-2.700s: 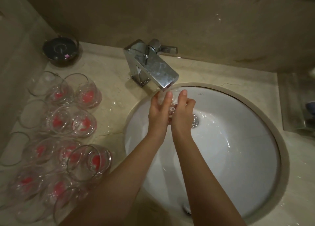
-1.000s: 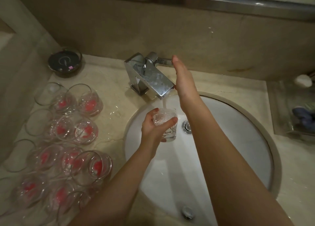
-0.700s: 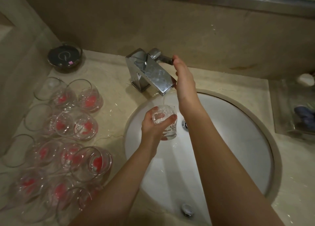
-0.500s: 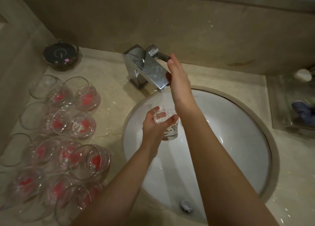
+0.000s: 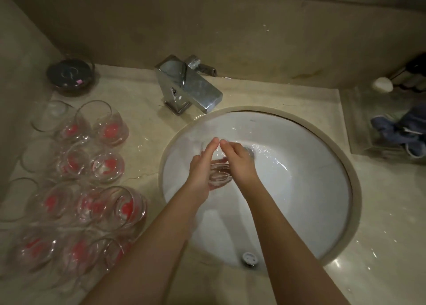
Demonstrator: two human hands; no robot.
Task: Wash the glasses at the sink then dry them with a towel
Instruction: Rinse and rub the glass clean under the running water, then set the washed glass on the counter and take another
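Seen from the head camera, looking down, two bare forearms reach over a round white sink (image 5: 311, 212) set in a beige stone counter (image 5: 147, 166). Both hands meet above the basin, holding a clear glass (image 5: 219, 173) between them. The left hand (image 5: 201, 166) cups the glass from the left, its fingers lying together and stretched forward along the side. The right hand (image 5: 238, 160) covers it from the right, fingers curled over the top; the two sets of fingertips nearly touch. The glass is partly hidden by the hands, so its tilt cannot be told. A square chrome tap (image 5: 189, 86) stands on the counter behind the basin, its spout pointing over the rim. To the left, on the counter, lie many clear tumblers (image 5: 108, 129) with red marks inside, crowded close together. A dark round dish (image 5: 70, 76) sits in the far left corner. At the right edge, a clear tray (image 5: 359, 129) holds blue cloth (image 5: 391, 132).
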